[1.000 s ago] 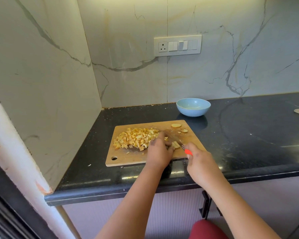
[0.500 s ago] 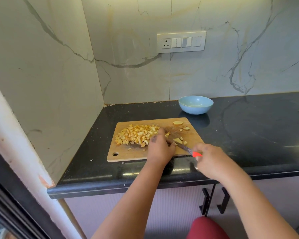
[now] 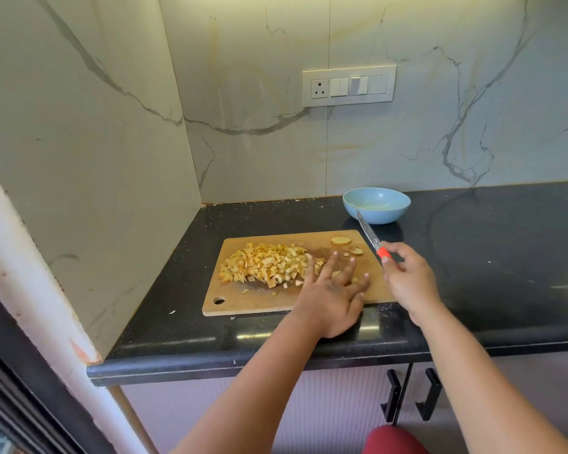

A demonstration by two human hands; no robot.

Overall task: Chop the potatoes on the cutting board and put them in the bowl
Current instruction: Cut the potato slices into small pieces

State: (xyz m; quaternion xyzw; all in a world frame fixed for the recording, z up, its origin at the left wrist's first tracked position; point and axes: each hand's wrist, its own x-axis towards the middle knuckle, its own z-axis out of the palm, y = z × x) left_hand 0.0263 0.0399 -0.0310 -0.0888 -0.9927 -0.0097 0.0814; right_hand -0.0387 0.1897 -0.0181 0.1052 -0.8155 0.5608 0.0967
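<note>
Wooden cutting board (image 3: 259,301) at frame centre carries diced potatoes (image 3: 266,264); left hand (image 3: 330,291) lies flat with fingers spread, right hand (image 3: 407,278) grips the knife (image 3: 371,235). Chopping looks nearly finished; next, gathering pieces toward the blue bowl (image 3: 376,205) above.

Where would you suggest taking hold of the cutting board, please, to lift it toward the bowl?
Probably the near-left corner of the cutting board, coming from the counter's front edge: that strip is bare and its hanging hole sits there. The diced potato pile fills the left middle, and the left hand lies flat over the right part.
</note>
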